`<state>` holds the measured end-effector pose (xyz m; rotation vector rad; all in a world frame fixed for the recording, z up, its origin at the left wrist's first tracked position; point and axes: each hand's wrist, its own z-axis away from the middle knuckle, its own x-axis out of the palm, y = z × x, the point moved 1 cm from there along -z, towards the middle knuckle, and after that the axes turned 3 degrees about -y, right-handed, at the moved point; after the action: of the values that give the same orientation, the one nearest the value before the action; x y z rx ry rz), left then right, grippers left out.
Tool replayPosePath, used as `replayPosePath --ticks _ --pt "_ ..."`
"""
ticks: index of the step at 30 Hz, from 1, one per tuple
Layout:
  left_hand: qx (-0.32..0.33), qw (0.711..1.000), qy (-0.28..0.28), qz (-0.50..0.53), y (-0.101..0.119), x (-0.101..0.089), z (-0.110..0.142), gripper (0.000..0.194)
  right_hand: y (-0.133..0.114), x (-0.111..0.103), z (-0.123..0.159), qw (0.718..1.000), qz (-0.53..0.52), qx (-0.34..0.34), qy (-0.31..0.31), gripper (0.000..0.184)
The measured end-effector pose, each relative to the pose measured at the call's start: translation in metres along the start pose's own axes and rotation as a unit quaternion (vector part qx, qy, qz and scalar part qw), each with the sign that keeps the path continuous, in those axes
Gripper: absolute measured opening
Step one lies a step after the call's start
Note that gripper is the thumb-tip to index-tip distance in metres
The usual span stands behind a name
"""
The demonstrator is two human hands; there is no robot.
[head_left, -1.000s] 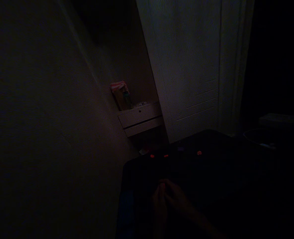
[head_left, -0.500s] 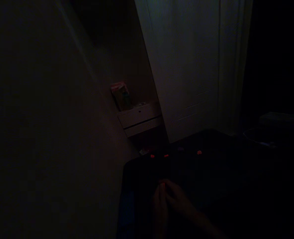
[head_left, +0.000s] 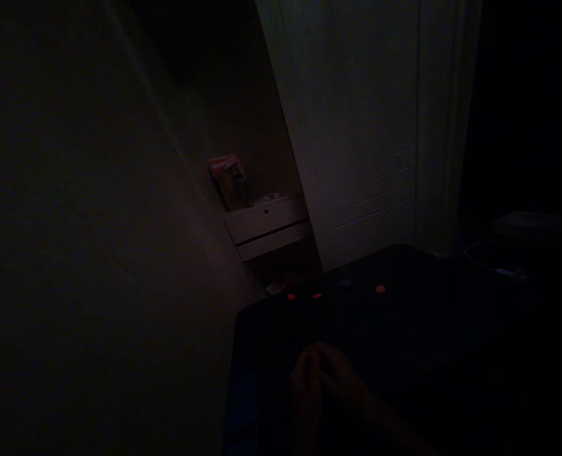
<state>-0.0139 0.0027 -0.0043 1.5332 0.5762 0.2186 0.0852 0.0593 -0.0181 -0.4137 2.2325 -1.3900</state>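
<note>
The scene is very dark. My left hand (head_left: pixel 304 380) and my right hand (head_left: pixel 340 373) meet above a dark surface (head_left: pixel 404 329), fingertips together. Both look closed around something small; only a faint reddish spot shows at the fingertips, and its kind is hidden. Beyond the hands lie small orange-red pieces: one piece on the left (head_left: pixel 291 296), a flat piece (head_left: pixel 317 296) beside it, and a rounder piece (head_left: pixel 380 289) farther right. Between them sits a dim bluish-purple piece (head_left: pixel 344 283).
A pale wall (head_left: pixel 119 253) rises along the left. Behind the surface stand a white door-like panel (head_left: pixel 357 126) and a drawer unit (head_left: pixel 268 221) with a packet (head_left: pixel 230 180) on top. A white cable (head_left: pixel 480 250) lies at right, and a blue item (head_left: pixel 241 405) near the left edge.
The hands stay together with only slight finger movement. The reddish spot between the fingertips, brighter half a second ago, is now mostly covered. The pieces on the surface have not moved.
</note>
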Motion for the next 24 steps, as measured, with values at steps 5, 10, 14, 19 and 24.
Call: replayPosePath --ticks 5,10,14,19,24 --pt "0.006 1.000 0.001 -0.004 -0.0011 0.0002 -0.0010 0.065 0.0033 0.0005 0.0000 1.000 -0.016 -0.010 0.002 0.028" --pt "0.008 1.000 -0.015 0.001 0.0021 -0.0001 -0.0010 0.065 0.0005 0.0002 -0.0006 0.999 -0.040 -0.022 -0.004 0.026" --pt "0.014 1.000 -0.016 0.000 0.0010 0.0007 -0.0007 0.065 -0.0032 -0.0012 -0.0003 0.999 -0.036 -0.028 -0.006 0.028" --pt "0.004 1.000 -0.009 -0.018 0.0004 0.0003 -0.0004 0.064 0.0010 0.0003 0.0000 1.000 -0.014 -0.007 0.002 0.028" --pt "-0.001 1.000 -0.019 0.000 0.0008 -0.0006 -0.0007 0.058 -0.0002 0.0010 0.0010 1.000 -0.003 -0.002 0.010 0.025"
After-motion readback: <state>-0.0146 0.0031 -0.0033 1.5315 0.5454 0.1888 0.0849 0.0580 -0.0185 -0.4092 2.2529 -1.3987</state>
